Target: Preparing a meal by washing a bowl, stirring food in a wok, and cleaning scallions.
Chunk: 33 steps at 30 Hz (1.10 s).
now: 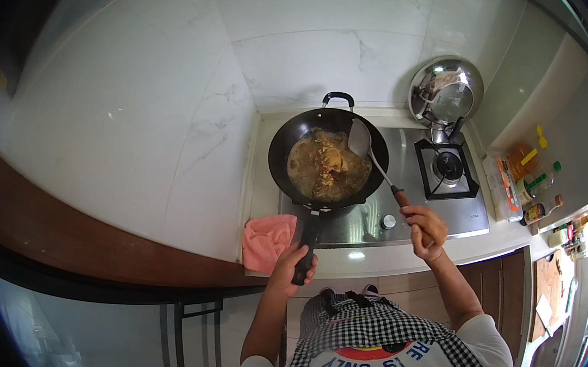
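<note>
My left hand (pixel 287 270) grips the long black handle (pixel 308 243) of a dark wok (pixel 284 184) on the left side of the stove. Brown liquid and chunks of food (pixel 326 164), dotted with red and yellow bits, fill its bottom. My right hand (pixel 426 229) holds a metal wok spatula (pixel 359 138) by its wooden handle. The spatula's blade is over the right part of the wok, above the food's edge; whether it touches the wok wall I cannot tell. A pink cloth (pixel 268 243) lies on the counter just left of the wok handle.
A steel gas hob (pixel 409 220) carries a second burner (pixel 448 167) at right. Behind that burner a shiny domed lid (pixel 445 89) leans against the wall, near a small black-handled pot (pixel 440 134). Bottles (pixel 535 211) and a clear plastic box (pixel 501 187) line the right side.
</note>
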{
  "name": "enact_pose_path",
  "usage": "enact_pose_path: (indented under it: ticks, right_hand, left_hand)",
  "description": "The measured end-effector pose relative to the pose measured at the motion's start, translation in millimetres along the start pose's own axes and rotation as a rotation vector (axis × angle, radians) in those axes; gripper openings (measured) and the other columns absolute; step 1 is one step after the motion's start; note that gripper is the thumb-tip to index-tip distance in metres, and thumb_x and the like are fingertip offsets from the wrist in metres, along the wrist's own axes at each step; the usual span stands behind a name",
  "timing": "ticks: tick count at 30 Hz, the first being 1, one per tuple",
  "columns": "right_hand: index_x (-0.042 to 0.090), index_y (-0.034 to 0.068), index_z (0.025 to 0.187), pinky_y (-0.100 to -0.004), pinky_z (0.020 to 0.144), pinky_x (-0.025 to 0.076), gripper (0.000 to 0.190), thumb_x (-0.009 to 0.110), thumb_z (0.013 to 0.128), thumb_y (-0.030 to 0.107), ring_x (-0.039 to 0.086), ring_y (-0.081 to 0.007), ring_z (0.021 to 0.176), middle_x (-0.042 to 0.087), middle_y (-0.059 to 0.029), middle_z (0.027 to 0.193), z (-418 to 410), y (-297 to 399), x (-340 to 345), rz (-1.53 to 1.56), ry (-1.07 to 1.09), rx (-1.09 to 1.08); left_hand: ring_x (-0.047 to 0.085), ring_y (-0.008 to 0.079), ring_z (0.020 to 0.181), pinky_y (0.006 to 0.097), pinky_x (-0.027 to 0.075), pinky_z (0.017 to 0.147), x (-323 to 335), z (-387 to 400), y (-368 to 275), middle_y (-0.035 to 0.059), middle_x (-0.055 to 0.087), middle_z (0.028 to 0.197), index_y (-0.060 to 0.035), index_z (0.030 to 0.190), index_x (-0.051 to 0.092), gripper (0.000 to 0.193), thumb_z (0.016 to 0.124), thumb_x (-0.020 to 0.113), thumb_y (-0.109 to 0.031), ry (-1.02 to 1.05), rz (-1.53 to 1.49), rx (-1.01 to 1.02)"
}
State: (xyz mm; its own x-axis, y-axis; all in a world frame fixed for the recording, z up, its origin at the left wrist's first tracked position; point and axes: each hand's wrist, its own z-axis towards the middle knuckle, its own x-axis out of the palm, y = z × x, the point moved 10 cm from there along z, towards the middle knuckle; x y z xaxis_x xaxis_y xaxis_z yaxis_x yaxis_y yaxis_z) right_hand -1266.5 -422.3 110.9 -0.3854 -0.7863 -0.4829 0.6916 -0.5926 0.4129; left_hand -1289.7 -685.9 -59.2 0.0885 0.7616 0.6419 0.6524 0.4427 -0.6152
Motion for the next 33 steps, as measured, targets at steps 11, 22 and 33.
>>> enact_pose_path:
  ticks: [11,22,33]
  right_hand:
    - [0.057,-0.011,0.094,-0.0407,0.082,0.059,0.017,0.042,0.093,-0.001,0.059,-0.0286,0.101,0.055,-0.0233,0.113,-56.1,-60.2,25.8,0.472,-0.554,0.492]
    - [0.057,-0.012,0.095,-0.0426,0.081,0.059,0.018,0.046,0.093,0.003,0.065,-0.0316,0.09,0.056,-0.0233,0.112,-52.4,-76.7,21.5,0.627,-0.626,0.468]
    - [0.062,-0.01,0.087,-0.04,0.081,0.057,0.015,0.049,0.088,-0.001,0.06,-0.0289,0.098,0.061,-0.0233,0.103,-30.6,-65.4,3.6,0.382,-0.374,0.318]
  left_hand:
    - [0.05,0.013,0.051,0.0253,0.037,0.039,5.3,3.6,4.1,0.0074,0.056,0.075,-0.0062,0.118,0.048,0.028,0.096,0.05,-0.024,0.065,-0.045,-0.005]
    - [0.048,0.0111,0.049,0.0232,0.037,0.037,1.7,2.1,1.3,0.0057,0.055,0.075,-0.0044,0.124,0.048,0.036,0.095,0.051,-0.025,0.015,0.003,0.049]
    - [0.048,0.011,0.048,0.0228,0.037,0.036,4.3,0.7,-1.3,0.0062,0.057,0.074,-0.0033,0.12,0.05,0.034,0.094,0.054,-0.024,0.002,-0.013,0.085]
